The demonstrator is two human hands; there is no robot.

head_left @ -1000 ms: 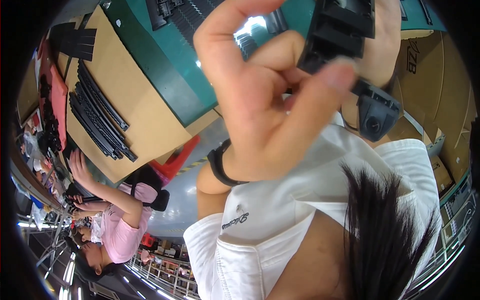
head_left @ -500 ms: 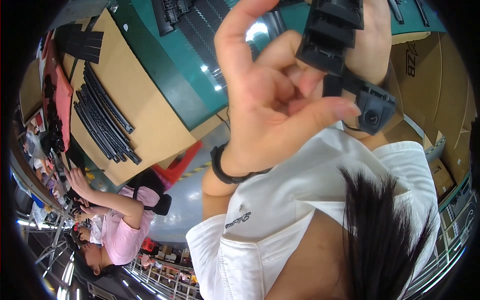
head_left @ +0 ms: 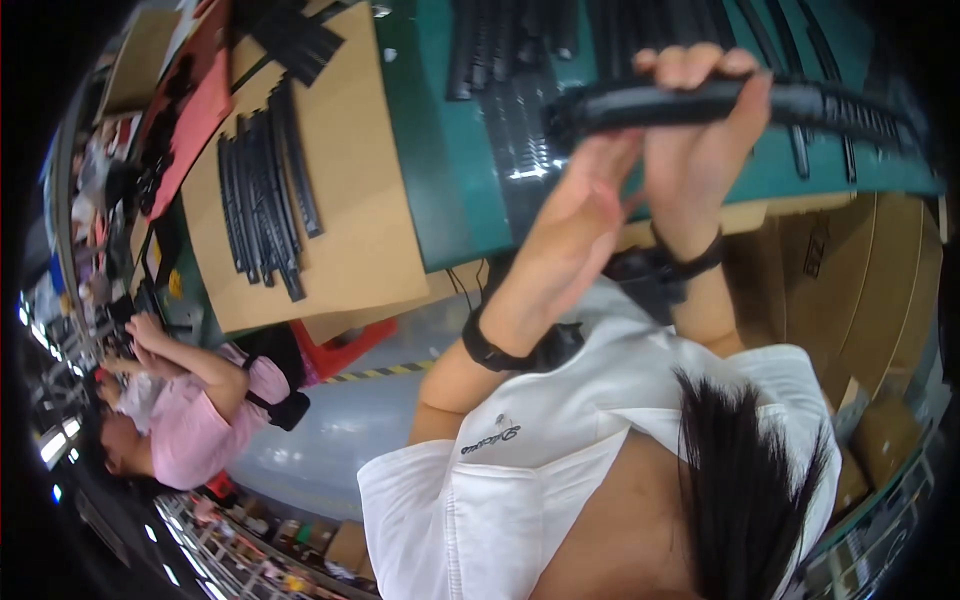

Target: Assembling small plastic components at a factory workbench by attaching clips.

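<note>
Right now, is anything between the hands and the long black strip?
Nothing visible is. The right hand is already wrapped around the long black strip, with its fingers curled over the top. The left hand is pressed up against the strip's left end, above the green table.

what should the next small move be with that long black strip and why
Probably bring the left hand up to grip the long black ribbed strip. Only the right hand is wrapped around it, near the middle, with the left palm open just beneath, so both ends hang unsupported above the green table.
</note>
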